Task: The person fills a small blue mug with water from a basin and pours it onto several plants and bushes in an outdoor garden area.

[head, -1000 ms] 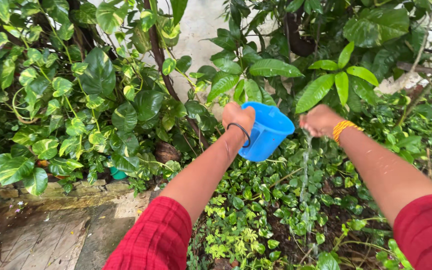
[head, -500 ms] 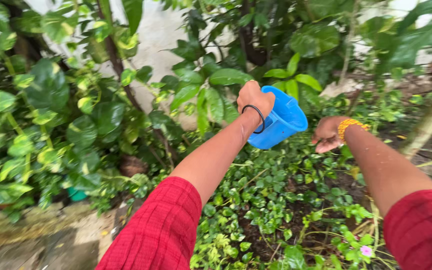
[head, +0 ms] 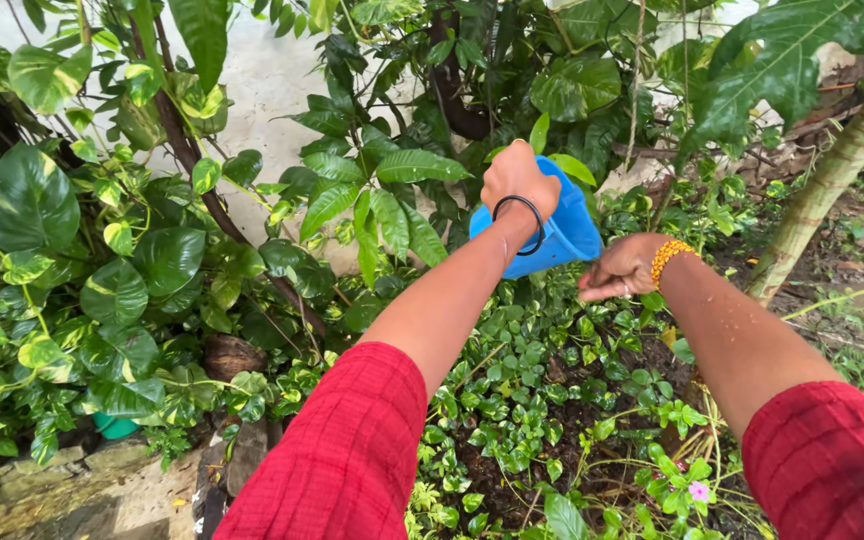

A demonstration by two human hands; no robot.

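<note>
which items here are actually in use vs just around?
In use:
- blue plastic mug, held by left hand
- right hand, cupped just below the mug
- low ground-cover plants under both hands

Just around:
- variegated pothos vine
- slanted tree trunk
- green pot, mostly hidden
- pink flower

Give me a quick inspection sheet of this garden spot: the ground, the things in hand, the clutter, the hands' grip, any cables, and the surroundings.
Surface: dark soil under low green ground cover, with stone paving at lower left.
Things in hand: blue plastic mug, tilted, raised above the plants.
Clutter: a small green pot half hidden under leaves; a pink flower.
Hands: left hand has a closed grip on the mug, black band at the wrist; right hand is cupped beside the mug, orange bangle at the wrist, forearm wet.
Cables: nothing seen.
Surroundings: large-leaved climbers, a pale wall behind, a slanting trunk at right.
</note>
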